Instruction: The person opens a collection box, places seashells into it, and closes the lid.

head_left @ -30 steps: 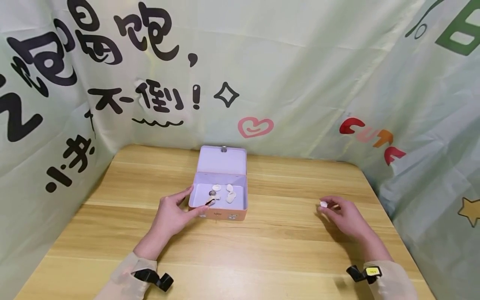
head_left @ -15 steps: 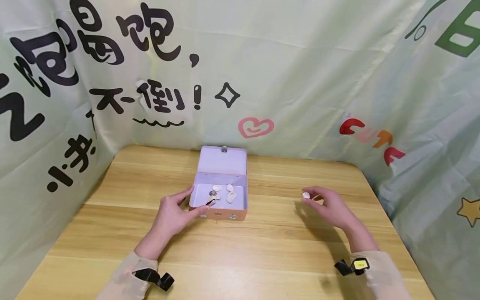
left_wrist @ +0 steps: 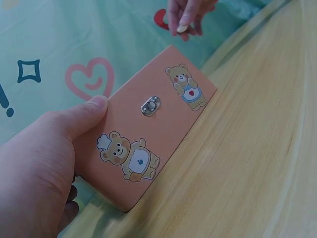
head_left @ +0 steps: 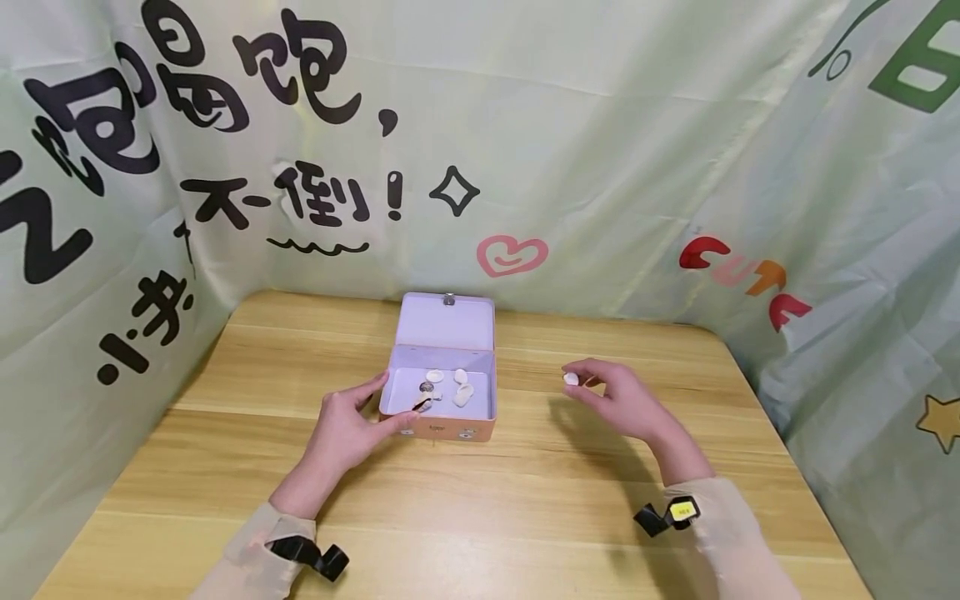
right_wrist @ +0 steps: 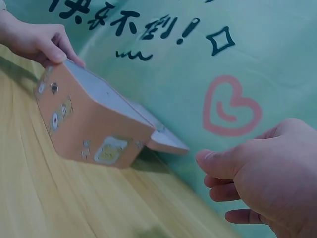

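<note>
A tin box (head_left: 438, 428), orange outside with bear pictures and lilac inside, stands on the table with its lid (head_left: 445, 322) raised. My left hand (head_left: 348, 427) grips its front left corner, thumb at the front rim. In the left wrist view the thumb lies by the upper edge of the front, near a metal clasp (left_wrist: 150, 106). Several small whitish, shell-like pieces (head_left: 462, 394) and a dark patterned one (head_left: 426, 387) lie inside. To the right of the box, my right hand (head_left: 621, 398) pinches a small white seashell (head_left: 571, 379) above the table; the right wrist view hides this shell.
The wooden table (head_left: 487, 517) extends round the box on all sides. A pale printed cloth (head_left: 600, 167) hangs behind it and along both sides. Each wrist wears a black camera strap (head_left: 307, 557).
My right hand has moved left and away from me, carrying the white seashell closer to the box. The left hand and the box have stayed in place.
</note>
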The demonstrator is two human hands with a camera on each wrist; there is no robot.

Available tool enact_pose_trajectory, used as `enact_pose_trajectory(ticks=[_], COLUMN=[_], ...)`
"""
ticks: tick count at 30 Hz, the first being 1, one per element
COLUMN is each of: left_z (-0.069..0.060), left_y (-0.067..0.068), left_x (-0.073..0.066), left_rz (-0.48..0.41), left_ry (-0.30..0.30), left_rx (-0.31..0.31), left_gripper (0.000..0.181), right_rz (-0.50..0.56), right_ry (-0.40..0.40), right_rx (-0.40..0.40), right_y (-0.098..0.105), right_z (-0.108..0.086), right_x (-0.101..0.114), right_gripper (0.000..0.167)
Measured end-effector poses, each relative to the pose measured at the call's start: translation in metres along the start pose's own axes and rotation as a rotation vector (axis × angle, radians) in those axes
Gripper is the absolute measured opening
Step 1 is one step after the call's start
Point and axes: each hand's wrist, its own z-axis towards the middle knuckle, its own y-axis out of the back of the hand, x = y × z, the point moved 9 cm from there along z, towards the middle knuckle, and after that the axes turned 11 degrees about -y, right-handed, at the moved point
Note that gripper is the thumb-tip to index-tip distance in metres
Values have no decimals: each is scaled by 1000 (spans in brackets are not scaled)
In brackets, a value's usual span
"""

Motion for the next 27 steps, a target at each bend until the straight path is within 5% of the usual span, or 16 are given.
enact_pose_trajectory(ticks=[12,27], left_z=[0,0], left_y=[-1,0], left_x=[2,2], left_rz=[-1,13], left_ry=[-3,3], left_rx=[2,3], left_gripper=[85,88], right_rz=[28,56], right_ry=[39,200], right_rx=[42,122], right_y=[-18,-57], right_z=[24,50], right_x=[41,98], right_gripper=[35,29])
